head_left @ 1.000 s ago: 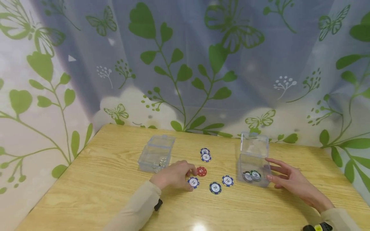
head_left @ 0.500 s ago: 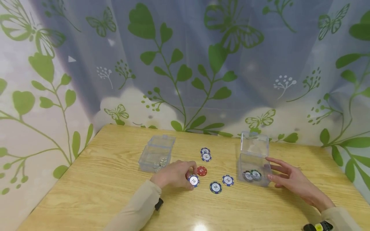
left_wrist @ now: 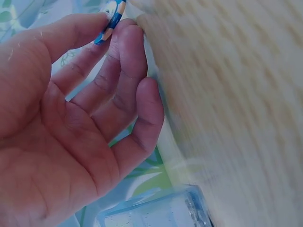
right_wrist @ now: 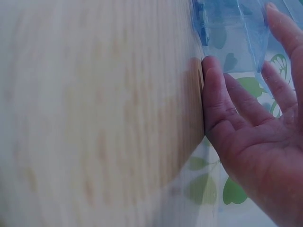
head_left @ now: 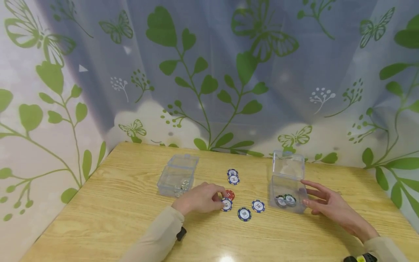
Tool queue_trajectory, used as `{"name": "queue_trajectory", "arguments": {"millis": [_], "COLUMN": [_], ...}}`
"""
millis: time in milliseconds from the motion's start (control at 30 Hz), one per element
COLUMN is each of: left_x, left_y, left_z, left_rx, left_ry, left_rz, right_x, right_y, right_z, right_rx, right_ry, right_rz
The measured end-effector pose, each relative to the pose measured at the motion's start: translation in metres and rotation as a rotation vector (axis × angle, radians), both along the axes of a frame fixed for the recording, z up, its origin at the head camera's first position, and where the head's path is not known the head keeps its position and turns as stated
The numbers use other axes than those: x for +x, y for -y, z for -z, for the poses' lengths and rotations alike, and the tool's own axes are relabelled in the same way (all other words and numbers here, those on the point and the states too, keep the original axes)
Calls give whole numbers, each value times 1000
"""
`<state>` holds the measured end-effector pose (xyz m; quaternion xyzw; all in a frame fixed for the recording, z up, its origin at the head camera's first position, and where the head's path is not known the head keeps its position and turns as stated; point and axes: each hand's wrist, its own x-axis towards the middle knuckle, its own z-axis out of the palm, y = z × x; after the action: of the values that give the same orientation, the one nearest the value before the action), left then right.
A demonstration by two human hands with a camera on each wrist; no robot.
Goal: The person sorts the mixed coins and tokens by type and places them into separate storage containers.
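My left hand pinches a blue-edged poker chip marked 10 between thumb and fingers. The left wrist view shows that chip tilted on edge at the thumb tip. It partly covers a red poker chip in the head view. My right hand has its fingers spread along the right side of a clear plastic box, whose lid stands up. Inside that box lie dark-edged chips. From the right wrist, fingertips show right at the box wall.
Nearer me lie a chip marked 50 and another blue 10 chip. Two overlapping blue chips are farther back. On the left, a second clear box stands with its lid raised, holding small shiny pieces. A patterned curtain hangs behind the table.
The blue 10 chip, lying by my left fingers a second ago, is lifted and has shifted right with my left hand, now overlapping the red chip. My right hand stays by the box.
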<state>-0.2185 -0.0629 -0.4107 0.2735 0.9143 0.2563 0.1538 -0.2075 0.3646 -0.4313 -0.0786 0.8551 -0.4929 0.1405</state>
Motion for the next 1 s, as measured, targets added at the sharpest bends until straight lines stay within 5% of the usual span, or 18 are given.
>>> {"name": "queue_trajectory", "arguments": {"millis": [800, 1000], "left_x": [-2, 0], "left_y": [-4, -9], "left_z": [2, 0], "left_rx": [122, 177], "left_ry": [-13, 3], "left_rz": [16, -81], "right_x": [-4, -2], "right_y": [-3, -2], "right_z": [0, 0], "right_rx": [7, -4], "right_ry": [43, 34], "right_rz": [-24, -20]}}
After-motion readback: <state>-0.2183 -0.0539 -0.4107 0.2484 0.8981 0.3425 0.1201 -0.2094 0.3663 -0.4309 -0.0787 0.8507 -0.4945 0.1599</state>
